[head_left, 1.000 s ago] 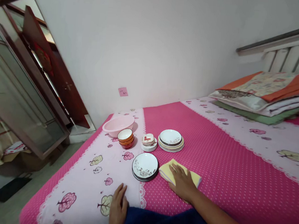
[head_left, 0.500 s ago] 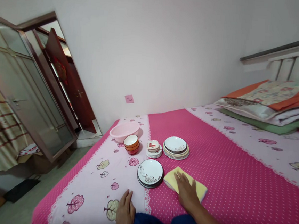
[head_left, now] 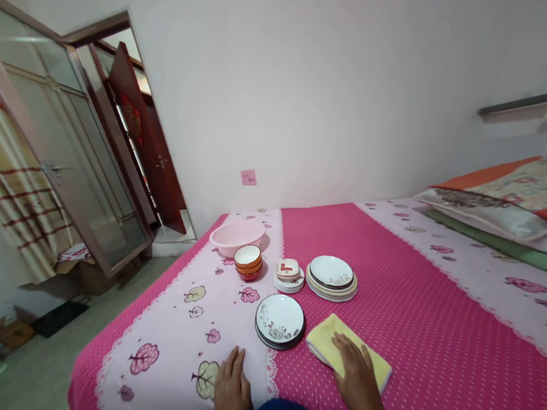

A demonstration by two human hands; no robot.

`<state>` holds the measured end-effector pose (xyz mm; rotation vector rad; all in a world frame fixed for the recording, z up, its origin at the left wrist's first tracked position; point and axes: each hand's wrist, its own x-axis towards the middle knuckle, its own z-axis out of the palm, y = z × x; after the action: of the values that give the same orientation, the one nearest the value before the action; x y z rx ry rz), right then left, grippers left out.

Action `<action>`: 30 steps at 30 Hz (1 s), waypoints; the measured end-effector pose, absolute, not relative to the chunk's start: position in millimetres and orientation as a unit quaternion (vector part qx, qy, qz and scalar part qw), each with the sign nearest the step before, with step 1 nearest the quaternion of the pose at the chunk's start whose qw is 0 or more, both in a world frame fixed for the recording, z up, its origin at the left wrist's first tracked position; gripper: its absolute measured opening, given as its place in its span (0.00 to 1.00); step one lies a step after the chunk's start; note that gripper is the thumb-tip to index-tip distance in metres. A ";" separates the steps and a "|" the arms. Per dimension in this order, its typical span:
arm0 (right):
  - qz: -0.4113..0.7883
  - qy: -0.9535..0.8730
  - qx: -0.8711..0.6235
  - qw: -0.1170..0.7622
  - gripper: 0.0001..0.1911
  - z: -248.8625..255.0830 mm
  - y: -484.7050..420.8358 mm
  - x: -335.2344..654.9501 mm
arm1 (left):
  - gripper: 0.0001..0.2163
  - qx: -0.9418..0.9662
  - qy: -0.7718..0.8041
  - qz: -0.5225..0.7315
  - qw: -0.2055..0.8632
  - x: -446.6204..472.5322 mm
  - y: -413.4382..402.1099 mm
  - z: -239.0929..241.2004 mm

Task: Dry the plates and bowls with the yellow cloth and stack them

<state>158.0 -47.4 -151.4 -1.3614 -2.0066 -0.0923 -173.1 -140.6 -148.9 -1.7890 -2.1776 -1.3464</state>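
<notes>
On the bedspread [head_left: 425, 333], right hand [head_left: 357, 372], fingers apart, atop a yellow cloth [head_left: 326, 336]; left hand [head_left: 233, 386], fingers straight

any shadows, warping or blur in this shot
Head view: soft light, faint shadows on the picture's right of the pink plastic basin and the stacked orange-and-red bowls; head view: the tall brown-framed glass door leans, perhaps from wide-angle distortion or camera tilt; head view: the folded yellow cloth under the right hand shows fairly clear edges.
</notes>
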 end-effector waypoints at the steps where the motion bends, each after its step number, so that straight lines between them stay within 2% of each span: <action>1: -0.041 -0.773 -0.521 0.358 0.33 -153.4 -47.3 158.4 | 0.24 -0.574 -0.697 -0.431 0.005 -173.9 -141.2 -149.0; 7: -0.065 -0.782 -0.485 0.387 0.32 -164.5 -46.6 165.5 | 0.21 -0.548 -0.694 -0.466 -0.035 -174.3 -147.3 -140.3; 12: -0.076 -0.792 -0.469 0.382 0.36 -166.4 -47.2 170.7 | 0.14 -0.485 -0.724 -0.483 -0.079 -162.5 -135.9 -106.3; 20: -0.087 -0.799 -0.452 0.387 0.37 -167.4 -45.8 174.5 | 0.18 -0.482 -0.781 -0.364 -0.161 -144.1 -57.3 -57.2; 25: -0.101 -0.799 -0.446 0.391 0.35 -163.8 -46.9 176.0 | 0.13 -0.479 -0.809 -0.277 -0.201 -144.8 -36.6 -57.0; 30: -0.097 -0.800 -0.444 0.392 0.36 -159.3 -48.1 177.1 | 0.13 -0.475 -0.798 -0.263 -0.261 -150.5 -34.9 -63.5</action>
<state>177.1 -48.1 -159.3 -1.1265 -2.0322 -0.2457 -150.5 -34.9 -63.5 -1.8060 -3.0329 -1.0002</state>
